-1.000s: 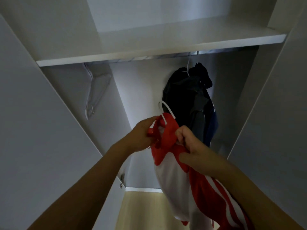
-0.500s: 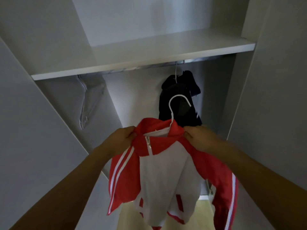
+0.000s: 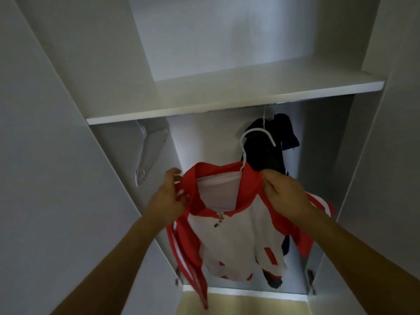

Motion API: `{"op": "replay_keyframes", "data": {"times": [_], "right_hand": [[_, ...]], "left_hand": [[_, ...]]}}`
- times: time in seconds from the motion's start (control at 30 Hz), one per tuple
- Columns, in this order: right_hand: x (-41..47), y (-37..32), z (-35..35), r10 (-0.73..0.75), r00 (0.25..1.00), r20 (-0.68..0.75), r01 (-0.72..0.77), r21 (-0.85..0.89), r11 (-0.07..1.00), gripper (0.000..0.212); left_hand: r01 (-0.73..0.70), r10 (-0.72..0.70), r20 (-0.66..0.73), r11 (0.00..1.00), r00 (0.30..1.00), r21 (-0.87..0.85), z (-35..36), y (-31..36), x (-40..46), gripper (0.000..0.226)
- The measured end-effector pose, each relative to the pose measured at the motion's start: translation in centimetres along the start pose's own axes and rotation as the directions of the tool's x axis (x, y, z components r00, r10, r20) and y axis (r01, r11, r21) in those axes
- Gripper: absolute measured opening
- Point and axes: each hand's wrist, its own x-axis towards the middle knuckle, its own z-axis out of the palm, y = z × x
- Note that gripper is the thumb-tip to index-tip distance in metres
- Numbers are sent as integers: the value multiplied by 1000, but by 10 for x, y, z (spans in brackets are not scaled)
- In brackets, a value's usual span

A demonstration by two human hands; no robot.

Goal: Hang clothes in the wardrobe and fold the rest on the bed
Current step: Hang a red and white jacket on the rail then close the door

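A red and white zip jacket (image 3: pixel 236 237) hangs on a white hanger (image 3: pixel 254 137) in front of the open wardrobe. My left hand (image 3: pixel 168 198) holds its left shoulder and my right hand (image 3: pixel 284 194) pinches its right shoulder by the collar. The hanger's hook stands up below the rail (image 3: pixel 268 105), not touching it. Behind the hook a dark garment (image 3: pixel 268 153) hangs from the rail on its own hanger.
A white shelf (image 3: pixel 227 103) runs across just above the rail. An empty clear hanger (image 3: pixel 147 155) hangs at the left end. Wardrobe side panels and open doors stand close on both sides. Pale floor (image 3: pixel 238 305) shows below.
The jacket went from bunched between my hands to spread out by its shoulders. It and the hook have risen closer to the rail.
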Motion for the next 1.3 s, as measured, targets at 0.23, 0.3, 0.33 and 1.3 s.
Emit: {"op": "replay_keyframes", "data": {"times": [0.23,0.3,0.33,1.3], "right_hand": [[19,4,-7,147,983,-109,-135,114,984,22],[21,-1,-8,140,985,-103,-122,171,978,23],[22,-4,-10,133,987,-95,-112,199,974,24],[-13,-6,-32,163,987,8,-158,276,948,25]], "left_hand": [[177,4,-517,937,856,300,61,8,-38,64],[310,-166,-453,913,876,264,63,12,-34,55],[369,-250,-390,890,886,268,60,13,-28,45],[351,-619,275,0,735,-937,43,37,37,29]]}}
